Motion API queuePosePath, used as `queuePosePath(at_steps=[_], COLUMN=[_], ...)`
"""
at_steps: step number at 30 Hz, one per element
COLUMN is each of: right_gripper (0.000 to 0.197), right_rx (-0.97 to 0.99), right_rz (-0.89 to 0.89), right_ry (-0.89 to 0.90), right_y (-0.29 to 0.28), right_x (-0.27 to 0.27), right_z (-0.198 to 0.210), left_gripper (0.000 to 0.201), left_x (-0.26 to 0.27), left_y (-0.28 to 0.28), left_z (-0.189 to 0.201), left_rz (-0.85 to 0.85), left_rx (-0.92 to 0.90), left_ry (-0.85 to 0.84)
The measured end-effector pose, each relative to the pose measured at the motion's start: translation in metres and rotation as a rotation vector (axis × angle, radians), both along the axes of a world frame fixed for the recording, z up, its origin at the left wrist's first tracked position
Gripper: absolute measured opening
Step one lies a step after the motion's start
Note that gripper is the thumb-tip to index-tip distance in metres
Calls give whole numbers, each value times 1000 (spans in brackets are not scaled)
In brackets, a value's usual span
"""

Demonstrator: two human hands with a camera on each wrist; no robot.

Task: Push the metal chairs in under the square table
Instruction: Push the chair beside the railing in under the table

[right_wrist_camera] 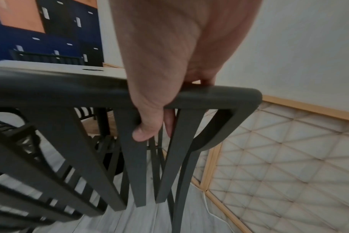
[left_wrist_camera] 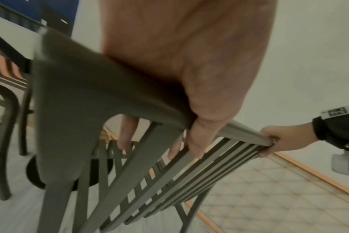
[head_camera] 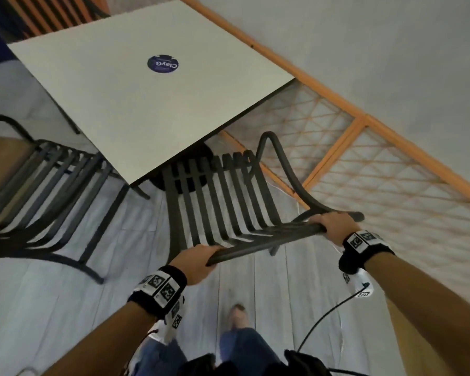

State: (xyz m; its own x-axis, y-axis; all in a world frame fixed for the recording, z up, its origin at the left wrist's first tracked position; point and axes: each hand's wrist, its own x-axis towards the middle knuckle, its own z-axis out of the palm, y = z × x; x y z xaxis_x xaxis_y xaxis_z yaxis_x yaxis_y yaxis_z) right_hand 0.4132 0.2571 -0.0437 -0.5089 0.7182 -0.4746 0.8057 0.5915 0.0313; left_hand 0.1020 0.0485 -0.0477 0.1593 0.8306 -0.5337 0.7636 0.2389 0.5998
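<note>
Head view: the left hand (head_camera: 198, 263) and right hand (head_camera: 333, 226) each grip the top rail of a metal chair (head_camera: 217, 196). Its seat front sits under the square table (head_camera: 136, 99).

This looks like a café or canteen seating area. A square bench (head_camera: 136, 104) with a round printed sticker (head_camera: 163, 64) on its pale top stands on one round pedestal base (left_wrist_camera: 36, 175), with dark slatted metal chairs (head_camera: 215, 202) around it. The floor (head_camera: 52, 308) is pale planks, a wooden lattice partition (head_camera: 364, 169) lines the wall, and blue and orange panels (right_wrist_camera: 30, 28) stand behind.
</note>
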Motion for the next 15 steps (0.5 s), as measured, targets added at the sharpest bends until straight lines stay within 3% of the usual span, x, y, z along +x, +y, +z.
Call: queuePosePath(at_steps=[6, 10, 15], right_gripper=[44, 48, 49], right_rx=[30, 13, 58], right_rz=[186, 199, 206], right_ry=[-48, -82, -83], right_y=[11, 25, 60], right_x=[35, 59, 65], right_z=[-1, 3, -8], left_gripper=[36, 48, 53], left_x=[46, 96, 114], left_y=[-23, -33, -13], left_z=[-3, -6, -15], left_rz=[76, 88, 116], left_rx=[12, 29, 49], left_ry=[0, -17, 52])
